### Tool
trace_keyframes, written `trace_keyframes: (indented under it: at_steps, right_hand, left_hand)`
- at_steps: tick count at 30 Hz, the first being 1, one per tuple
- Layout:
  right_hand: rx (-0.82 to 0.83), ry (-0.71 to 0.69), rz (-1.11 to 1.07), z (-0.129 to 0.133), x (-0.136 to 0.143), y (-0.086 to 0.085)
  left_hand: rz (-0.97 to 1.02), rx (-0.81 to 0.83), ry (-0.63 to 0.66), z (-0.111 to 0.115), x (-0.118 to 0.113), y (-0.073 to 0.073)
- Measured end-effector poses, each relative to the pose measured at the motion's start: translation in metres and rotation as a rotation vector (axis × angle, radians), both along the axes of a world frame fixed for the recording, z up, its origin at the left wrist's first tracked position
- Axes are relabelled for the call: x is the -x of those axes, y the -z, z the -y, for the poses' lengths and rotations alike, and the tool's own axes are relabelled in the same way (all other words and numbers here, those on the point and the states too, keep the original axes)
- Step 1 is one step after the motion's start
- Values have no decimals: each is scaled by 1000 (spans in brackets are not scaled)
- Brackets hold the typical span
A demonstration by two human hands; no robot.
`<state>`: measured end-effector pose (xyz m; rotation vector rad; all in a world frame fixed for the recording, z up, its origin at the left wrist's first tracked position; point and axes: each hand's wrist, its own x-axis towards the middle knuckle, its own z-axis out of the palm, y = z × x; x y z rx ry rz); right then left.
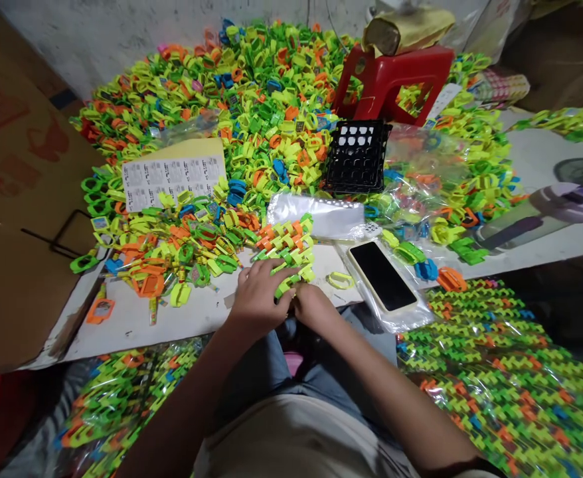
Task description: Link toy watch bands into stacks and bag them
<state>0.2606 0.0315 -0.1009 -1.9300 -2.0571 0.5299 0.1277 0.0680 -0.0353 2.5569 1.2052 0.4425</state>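
Bright plastic toy watches in orange, green and yellow stand packed together in a slanted block (291,242) at the table's front edge. My left hand (261,292) lies over the near left side of this block, its index finger and thumb on either side of the nearest green and yellow pieces. Against the near end, my right hand (316,305) is closed with the fingers curled under; whatever it grips is hidden. Loose toy watches (192,245) lie to the left of my hands, some with small candy-coloured tubes. One yellow toy watch (340,280) lies just right of my right hand.
A large heap of toy watches (261,99) covers the back. Around it are a label sheet (172,179), black crate (356,159), red stool (396,73), phone (384,275) and bottle (520,219). A cardboard box (17,199) stands left; bagged watches (510,372) lie below right.
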Motion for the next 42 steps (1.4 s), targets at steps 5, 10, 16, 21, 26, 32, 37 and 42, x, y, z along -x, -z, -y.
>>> trace_keyframes:
  at_steps: [5,10,16,21,26,32,37,42]
  right_hand:
    - [-103,87,-139,6,-2,14]
    - [-125,125,-159,8,0,22]
    - [-123,154,-111,8,4,21]
    - [-173,129,-100,10,0,25]
    - [-321,130,-207,13,-3,40]
    - [-300,71,-338,11,-14,39]
    - [-230,130,-352,18,-29,32]
    - [-239,228,-374,41,-38,21]
  left_hand:
    - [-21,-78,-41,1,-5,3]
    - [-63,-115,-40,2,-8,3]
    - [-56,-187,-89,1,-7,10]
    - [4,-270,-36,8,-2,11]
    - [137,-248,-234,2,53,21]
    - [-12,-168,-683,-38,151,58]
    - [-113,-93,-634,-48,169,70]
    - [-37,-63,-881,-34,191,79]
